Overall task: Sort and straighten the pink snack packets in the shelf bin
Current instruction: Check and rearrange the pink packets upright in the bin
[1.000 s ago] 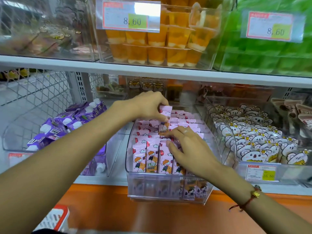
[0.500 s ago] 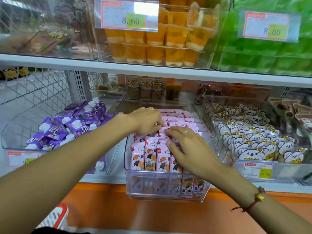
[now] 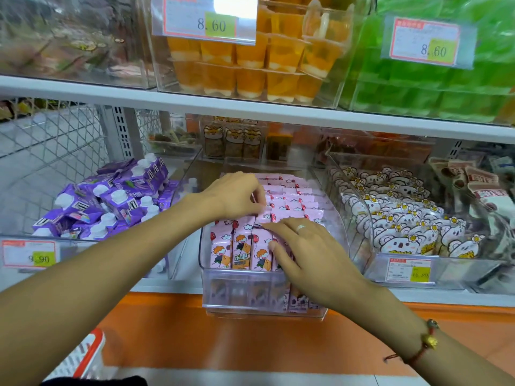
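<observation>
Pink snack packets (image 3: 289, 199) with a cartoon child stand in rows in a clear shelf bin (image 3: 250, 298) at the middle of the lower shelf. The front row (image 3: 239, 246) stands upright. My left hand (image 3: 237, 195) hovers over the bin's left middle, its fingers curled down onto the packet tops and pinching one. My right hand (image 3: 306, 246) lies on the front row's right side, fingers spread and pressing on the packets, a ring on one finger. It hides the packets under it.
A bin of purple pouches (image 3: 111, 196) stands to the left, a bin of white koala packets (image 3: 404, 218) to the right. Orange jelly cups (image 3: 250, 59) and green packs (image 3: 432, 87) fill the shelf above. An orange ledge (image 3: 250, 338) runs below, with a red-rimmed basket (image 3: 83, 360) at lower left.
My left hand has come down from holding a raised packet to the packet tops. My right hand has stayed on the front row, spreading slightly.
</observation>
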`<state>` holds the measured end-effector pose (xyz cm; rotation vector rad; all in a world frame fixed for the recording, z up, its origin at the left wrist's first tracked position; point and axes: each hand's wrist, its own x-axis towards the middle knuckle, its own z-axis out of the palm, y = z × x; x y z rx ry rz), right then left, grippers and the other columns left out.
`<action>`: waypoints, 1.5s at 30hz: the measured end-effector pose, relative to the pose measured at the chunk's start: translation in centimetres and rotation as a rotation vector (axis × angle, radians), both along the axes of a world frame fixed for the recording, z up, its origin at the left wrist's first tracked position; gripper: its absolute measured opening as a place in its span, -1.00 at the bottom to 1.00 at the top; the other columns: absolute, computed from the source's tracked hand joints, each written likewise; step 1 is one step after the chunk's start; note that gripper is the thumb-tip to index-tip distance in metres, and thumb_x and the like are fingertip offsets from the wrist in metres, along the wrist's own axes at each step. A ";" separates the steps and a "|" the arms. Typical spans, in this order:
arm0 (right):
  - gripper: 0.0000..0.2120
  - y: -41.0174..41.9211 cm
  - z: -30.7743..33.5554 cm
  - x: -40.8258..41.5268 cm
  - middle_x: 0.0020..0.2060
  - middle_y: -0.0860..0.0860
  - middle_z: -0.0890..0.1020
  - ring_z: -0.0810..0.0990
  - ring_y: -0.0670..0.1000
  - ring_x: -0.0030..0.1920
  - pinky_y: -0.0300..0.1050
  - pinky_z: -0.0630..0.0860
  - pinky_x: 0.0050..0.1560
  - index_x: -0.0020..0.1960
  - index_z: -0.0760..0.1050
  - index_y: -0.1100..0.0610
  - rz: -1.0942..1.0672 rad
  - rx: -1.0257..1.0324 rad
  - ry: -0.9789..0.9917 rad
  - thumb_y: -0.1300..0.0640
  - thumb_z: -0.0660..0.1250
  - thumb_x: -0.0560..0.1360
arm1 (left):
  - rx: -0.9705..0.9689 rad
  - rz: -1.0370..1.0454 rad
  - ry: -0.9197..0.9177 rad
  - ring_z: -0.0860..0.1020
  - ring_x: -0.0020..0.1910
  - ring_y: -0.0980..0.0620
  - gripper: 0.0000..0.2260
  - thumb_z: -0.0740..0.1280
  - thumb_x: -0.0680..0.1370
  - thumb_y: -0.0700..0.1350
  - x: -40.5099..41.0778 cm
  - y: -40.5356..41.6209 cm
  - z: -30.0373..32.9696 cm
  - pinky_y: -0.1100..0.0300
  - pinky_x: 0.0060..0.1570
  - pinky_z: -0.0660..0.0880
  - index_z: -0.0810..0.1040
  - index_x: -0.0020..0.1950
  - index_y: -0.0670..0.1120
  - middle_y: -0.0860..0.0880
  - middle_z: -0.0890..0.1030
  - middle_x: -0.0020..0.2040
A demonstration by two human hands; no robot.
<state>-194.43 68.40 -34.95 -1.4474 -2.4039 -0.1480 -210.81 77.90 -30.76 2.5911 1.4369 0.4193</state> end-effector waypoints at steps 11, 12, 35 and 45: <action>-0.59 0.4 0.0 0.4 0.20 -0.06 0.51 0.40 -0.02 0.21 -0.18 0.23 0.14 0.44 0.30 -0.04 0.029 -0.002 0.013 -0.08 0.04 0.63 | -0.109 0.388 -1.429 0.56 -0.09 0.02 -0.88 0.22 0.63 -0.19 -0.1 -4.7 1.5 0.14 0.00 0.54 0.48 0.14 -0.15 -0.08 0.61 -0.08; -0.59 0.4 0.0 0.5 0.21 -0.06 0.51 0.40 -0.02 0.22 -0.18 0.24 0.15 0.44 0.30 -0.03 0.032 -0.009 0.039 -0.09 0.04 0.63 | -0.069 0.403 -1.513 0.55 -0.16 0.06 -0.90 0.23 0.62 -0.19 -0.2 -5.3 1.6 0.17 -0.05 0.54 0.49 0.11 -0.14 -0.04 0.60 -0.15; -0.83 -0.2 2.7 -1.5 -0.32 -0.26 0.68 0.64 -0.30 -0.28 -0.32 0.55 -0.28 0.00 0.41 -0.07 -0.026 -0.725 1.535 0.09 0.38 0.50 | -0.162 0.064 -1.069 0.57 -0.01 0.30 -0.74 0.44 0.48 -0.16 -0.6 -10.4 -2.7 0.46 -0.10 0.49 0.54 0.07 0.14 0.25 0.58 0.08; -0.79 -1.0 3.2 -1.9 -0.19 -0.06 0.68 0.65 -0.13 -0.19 -0.28 0.57 -0.16 0.03 0.51 0.08 0.040 -0.556 1.533 0.17 0.44 0.43 | 0.054 0.098 -0.978 0.55 -0.05 0.26 -0.59 0.52 0.31 0.11 0.1 -10.3 -3.1 0.33 -0.19 0.50 0.42 0.05 0.25 0.31 0.54 0.02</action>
